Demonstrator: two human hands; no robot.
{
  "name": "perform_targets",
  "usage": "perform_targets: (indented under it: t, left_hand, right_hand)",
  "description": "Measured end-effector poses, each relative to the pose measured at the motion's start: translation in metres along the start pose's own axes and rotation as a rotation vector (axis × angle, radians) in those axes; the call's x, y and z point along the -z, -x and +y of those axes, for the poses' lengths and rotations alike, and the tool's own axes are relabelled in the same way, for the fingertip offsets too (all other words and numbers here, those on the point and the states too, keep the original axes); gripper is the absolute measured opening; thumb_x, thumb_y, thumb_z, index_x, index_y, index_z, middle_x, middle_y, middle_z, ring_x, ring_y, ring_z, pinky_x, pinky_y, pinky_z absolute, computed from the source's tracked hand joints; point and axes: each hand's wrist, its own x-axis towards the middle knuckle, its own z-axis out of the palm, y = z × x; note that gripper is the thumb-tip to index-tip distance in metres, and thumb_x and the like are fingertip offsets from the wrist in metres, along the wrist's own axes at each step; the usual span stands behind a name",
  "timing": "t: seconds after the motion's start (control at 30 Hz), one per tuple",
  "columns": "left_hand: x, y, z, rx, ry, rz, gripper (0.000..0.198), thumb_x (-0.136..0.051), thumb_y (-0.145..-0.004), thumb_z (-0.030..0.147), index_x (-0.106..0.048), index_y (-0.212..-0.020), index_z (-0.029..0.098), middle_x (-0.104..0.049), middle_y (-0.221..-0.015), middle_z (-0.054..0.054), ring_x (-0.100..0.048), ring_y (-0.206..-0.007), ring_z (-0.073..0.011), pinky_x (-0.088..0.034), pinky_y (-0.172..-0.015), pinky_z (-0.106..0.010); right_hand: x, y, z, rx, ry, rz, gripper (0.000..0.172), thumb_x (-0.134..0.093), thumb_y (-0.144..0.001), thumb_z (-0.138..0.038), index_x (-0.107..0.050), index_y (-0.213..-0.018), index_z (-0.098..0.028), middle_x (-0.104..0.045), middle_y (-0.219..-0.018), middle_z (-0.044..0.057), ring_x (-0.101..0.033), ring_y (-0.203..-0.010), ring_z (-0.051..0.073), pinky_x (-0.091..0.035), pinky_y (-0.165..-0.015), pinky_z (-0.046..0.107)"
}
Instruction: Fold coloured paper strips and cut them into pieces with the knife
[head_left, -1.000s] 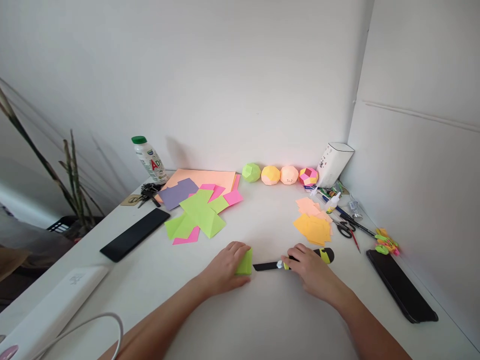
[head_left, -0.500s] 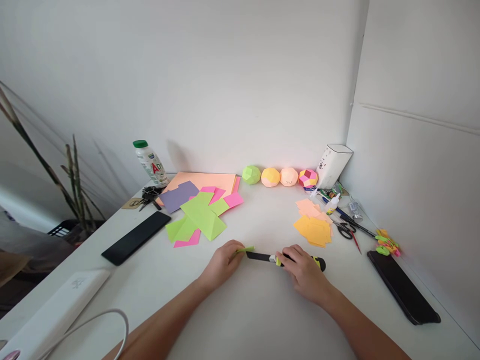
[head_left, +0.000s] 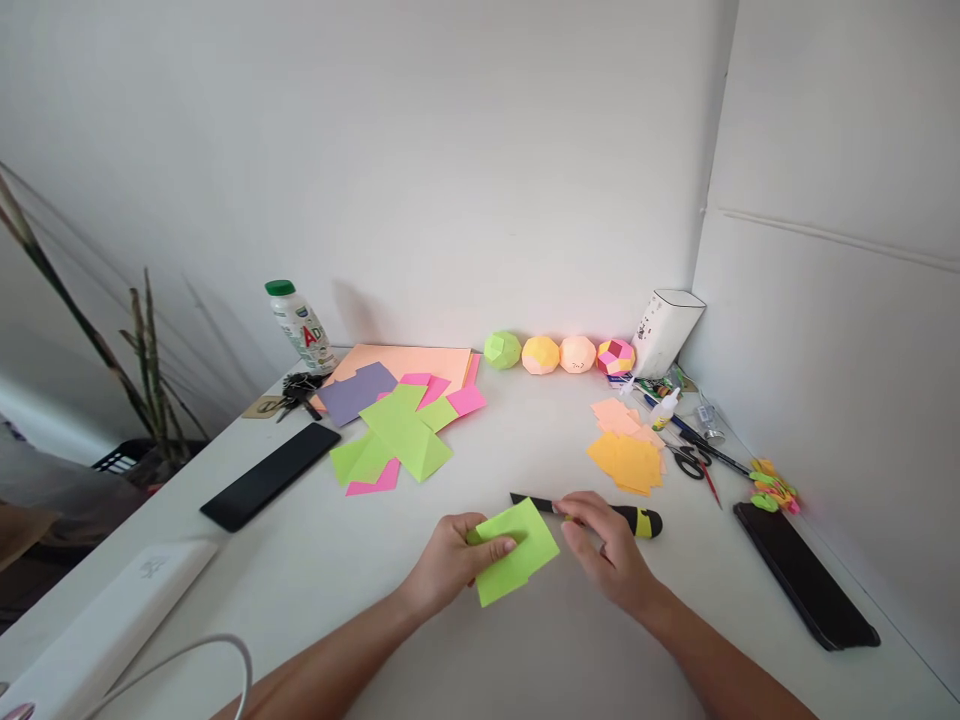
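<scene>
My left hand (head_left: pixel 447 562) pinches a green paper piece (head_left: pixel 517 551) near the front middle of the white table (head_left: pixel 525 640), thumb on top of it. Just to the right, my right hand (head_left: pixel 609 552) grips a black and yellow utility knife (head_left: pixel 592 512). The knife lies nearly level, its dark blade end pointing left past the paper's upper edge.
Loose green, pink, purple and peach sheets (head_left: pixel 397 420) lie back left, orange squares (head_left: pixel 628 455) back right. Paper balls (head_left: pixel 559 352) line the wall beside a white box (head_left: pixel 664 330). Scissors (head_left: pixel 694 460), glue, pens, a bottle (head_left: pixel 298 325), keys, black phones (head_left: pixel 270 472) (head_left: pixel 806 585) and a white device (head_left: pixel 105 620) surround.
The green paper was folded small and edge-on against the knife blade; now it lies opened out flat in my left hand, nearer me. The knife has drawn slightly back and right.
</scene>
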Motion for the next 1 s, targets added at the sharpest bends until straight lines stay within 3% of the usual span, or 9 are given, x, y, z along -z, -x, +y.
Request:
perform_targets:
  t: [0.1,0.17,0.27,0.33,0.57,0.73,0.83,1.0]
  left_hand:
    - [-0.006,0.005,-0.003,-0.031,-0.003,-0.133,0.052,-0.072,-0.061,0.064,-0.057,-0.063,0.014,-0.051,-0.051,0.002,-0.044,-0.044,-0.0086,-0.032,-0.040,-0.020]
    - [-0.007,0.008,-0.001,-0.068,0.032,-0.231,0.052,-0.067,-0.068,0.064,-0.061,-0.077,0.013,-0.058,-0.059,0.000,-0.051,-0.049,-0.0111,-0.037,-0.041,-0.021]
    - [-0.007,0.011,0.004,-0.130,0.115,-0.292,0.054,-0.061,-0.077,0.061,-0.054,-0.108,0.017,-0.064,-0.074,-0.002,-0.061,-0.060,-0.0155,-0.045,-0.046,-0.023]
    - [-0.007,0.012,0.006,-0.158,0.152,-0.298,0.052,-0.060,-0.080,0.059,-0.049,-0.112,0.019,-0.064,-0.075,-0.001,-0.062,-0.060,-0.0156,-0.047,-0.048,-0.024]
    - [-0.003,0.007,0.002,-0.124,0.112,-0.283,0.045,-0.060,-0.078,0.060,-0.056,-0.075,0.015,-0.065,-0.066,-0.003,-0.057,-0.053,-0.0118,-0.046,-0.050,-0.023]
    - [-0.002,0.005,-0.004,-0.069,0.133,-0.181,0.047,-0.067,-0.071,0.060,-0.050,-0.063,0.017,-0.061,-0.057,0.001,-0.052,-0.049,-0.0103,-0.042,-0.049,-0.023]
    - [-0.003,0.007,-0.004,-0.110,0.114,-0.153,0.046,-0.071,-0.069,0.057,-0.052,-0.060,0.017,-0.061,-0.057,0.001,-0.053,-0.051,-0.0108,-0.042,-0.051,-0.023]
    - [-0.007,0.014,0.006,-0.176,0.172,-0.291,0.043,-0.074,-0.064,0.057,-0.059,-0.062,0.017,-0.070,-0.072,-0.006,-0.065,-0.071,-0.0219,-0.051,-0.068,-0.035]
  right_hand:
    - [-0.017,0.006,-0.014,-0.294,-0.336,-0.169,0.028,-0.063,-0.082,-0.041,-0.061,-0.095,-0.016,-0.063,-0.086,0.006,-0.060,-0.074,0.018,-0.051,-0.062,0.029]
    - [-0.025,0.009,-0.016,-0.452,-0.451,-0.206,0.034,-0.065,-0.079,-0.047,-0.060,-0.087,-0.015,-0.059,-0.073,0.002,-0.057,-0.062,0.015,-0.048,-0.053,0.027]
    - [-0.027,0.008,-0.013,-0.507,-0.599,-0.213,0.038,-0.062,-0.080,-0.053,-0.057,-0.083,-0.015,-0.057,-0.067,0.000,-0.052,-0.054,0.012,-0.044,-0.049,0.025]
    - [-0.024,0.007,-0.010,-0.514,-0.649,-0.206,0.040,-0.062,-0.079,-0.055,-0.054,-0.078,-0.016,-0.056,-0.063,-0.001,-0.051,-0.051,0.011,-0.042,-0.047,0.025]
    - [-0.020,0.006,-0.003,-0.570,-0.681,-0.225,0.042,-0.062,-0.079,-0.056,-0.050,-0.071,-0.017,-0.049,-0.054,-0.004,-0.046,-0.045,0.009,-0.039,-0.044,0.023]
    - [-0.023,0.009,-0.004,-0.535,-0.633,-0.215,0.038,-0.063,-0.080,-0.053,-0.054,-0.078,-0.016,-0.050,-0.060,-0.004,-0.048,-0.050,0.009,-0.041,-0.047,0.023]
    - [-0.022,0.009,-0.005,-0.541,-0.627,-0.201,0.037,-0.064,-0.080,-0.052,-0.057,-0.086,-0.016,-0.052,-0.064,-0.004,-0.050,-0.050,0.009,-0.042,-0.048,0.024]
    - [-0.024,0.009,-0.002,-0.581,-0.807,-0.311,0.040,-0.068,-0.077,-0.051,-0.059,-0.089,-0.014,-0.058,-0.064,-0.002,-0.052,-0.048,0.010,-0.043,-0.046,0.024]
